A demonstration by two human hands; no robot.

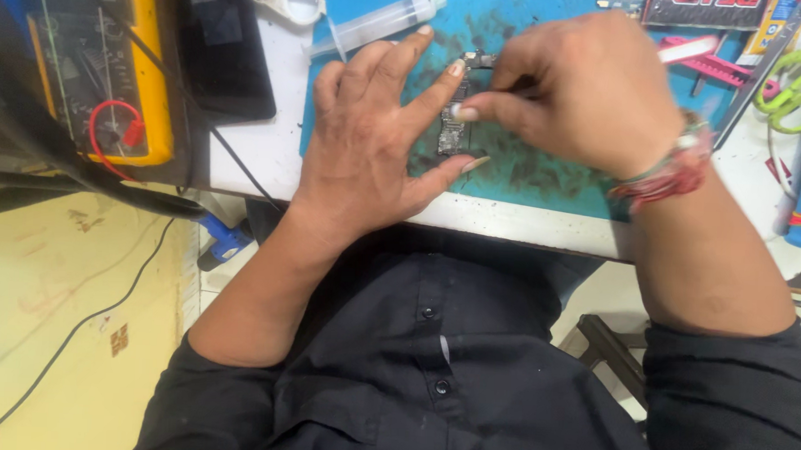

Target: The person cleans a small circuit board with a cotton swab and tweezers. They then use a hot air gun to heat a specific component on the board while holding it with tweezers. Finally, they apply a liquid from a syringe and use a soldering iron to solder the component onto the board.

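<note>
Pinning circuit board (452, 128), left hand (368, 143), teal mat (547, 173)

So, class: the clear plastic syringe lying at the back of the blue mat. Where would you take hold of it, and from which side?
Take the syringe by the middle of its barrel, coming down from above with the grip across its width. It lies flat and slanted on the blue mat, its round barrel bare on both long sides. The left hand lies just in front of it, so approach from above rather than from the near side.
</note>
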